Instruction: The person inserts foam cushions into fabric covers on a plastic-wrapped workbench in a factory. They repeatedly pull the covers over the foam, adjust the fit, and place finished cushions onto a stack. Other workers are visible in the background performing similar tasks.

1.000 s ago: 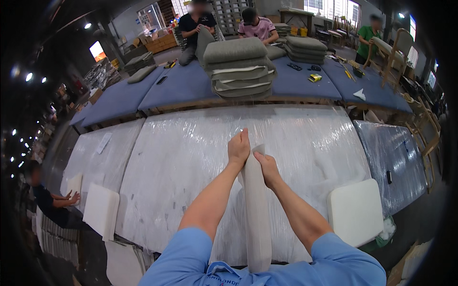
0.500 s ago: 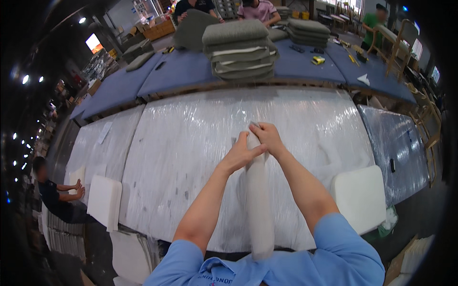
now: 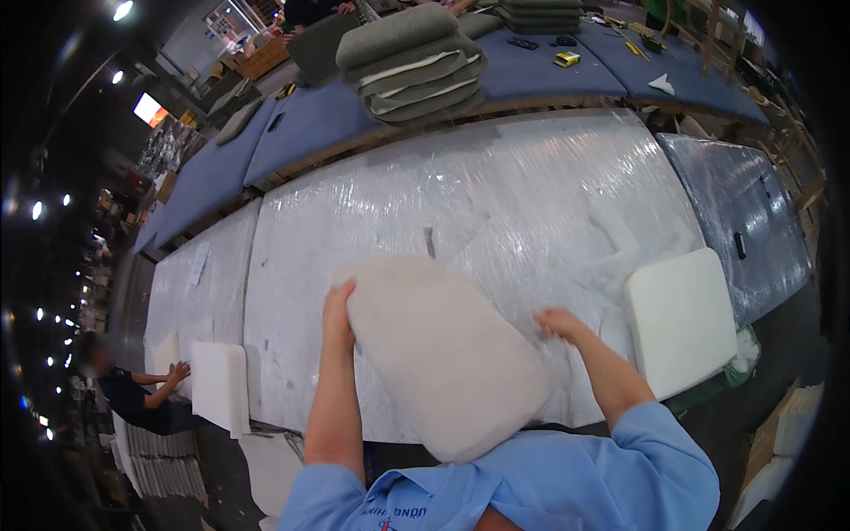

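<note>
A pale beige seat cushion [image 3: 452,354], rounded at its corners, lies tilted toward me, its near end against my shirt. My left hand [image 3: 339,311] grips its left edge near the far corner, with the thumb at the rim and the other fingers partly hidden. To the right of the cushion, my right hand [image 3: 558,325] is apart from it, its fingers curled in. I see nothing between them. Beneath is a broad table [image 3: 301,265] wrapped in shiny clear film. A small dark strip [image 3: 428,242] lies just beyond the cushion.
White foam pads rest at the right [image 3: 682,319] and left [image 3: 220,388] table edges. Grey-green cushions [image 3: 412,66] are stacked on a blue table [image 3: 531,84] across from me. A co-worker [image 3: 133,389] works at far left. A black object [image 3: 740,245] lies on the right-hand table.
The cushion, earlier standing edge-on between both hands, has turned its broad face up. My left hand has moved left with its edge; my right hand has let go and moved right.
</note>
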A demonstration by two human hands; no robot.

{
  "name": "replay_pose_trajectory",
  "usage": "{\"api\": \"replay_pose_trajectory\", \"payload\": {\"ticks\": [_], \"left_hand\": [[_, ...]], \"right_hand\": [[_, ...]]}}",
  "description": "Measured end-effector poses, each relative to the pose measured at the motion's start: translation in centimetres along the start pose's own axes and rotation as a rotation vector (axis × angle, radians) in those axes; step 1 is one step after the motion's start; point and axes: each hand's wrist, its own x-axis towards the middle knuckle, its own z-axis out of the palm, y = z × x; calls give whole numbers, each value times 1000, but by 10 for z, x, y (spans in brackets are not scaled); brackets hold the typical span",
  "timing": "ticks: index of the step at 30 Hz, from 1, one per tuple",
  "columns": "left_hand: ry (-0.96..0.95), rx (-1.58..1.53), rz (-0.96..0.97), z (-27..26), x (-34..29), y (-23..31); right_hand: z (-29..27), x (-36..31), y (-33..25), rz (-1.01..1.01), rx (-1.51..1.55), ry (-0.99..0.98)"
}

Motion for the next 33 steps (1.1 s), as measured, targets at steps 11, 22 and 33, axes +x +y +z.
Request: {"api": "replay_pose_trajectory", "payload": {"ticks": [11,22,33], "left_hand": [[418,-136,-283,-32,-194,-128],[89,-415,-691,-76,-247,-91],[-204,765,-476,-31,-293,-62]], "right_hand": [[-33,-67,-34,-292,429,-232],[-43,-252,-112,-397,-94,-103],[-20,-269,-37,-329,-423,103]]}}
